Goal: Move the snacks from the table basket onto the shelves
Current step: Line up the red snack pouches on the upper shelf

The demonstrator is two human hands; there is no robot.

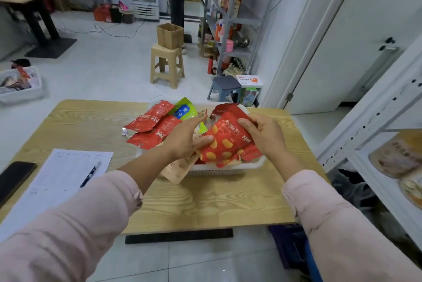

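Red foil snack packets spill over the left rim of the white plastic basket, centre frame on the wood-grain worktop. Left hand pinches the lower-left edge of a red pouch with yellow spots; right hand grips its upper right. Pouch slants lower left to upper right. White metal shelves stand at right, nearer the right hand.

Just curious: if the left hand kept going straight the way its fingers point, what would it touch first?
Probably the green snack pouch: the left hand points up and right, over the white basket, fingertips almost at it. Depth is uncertain from one view.
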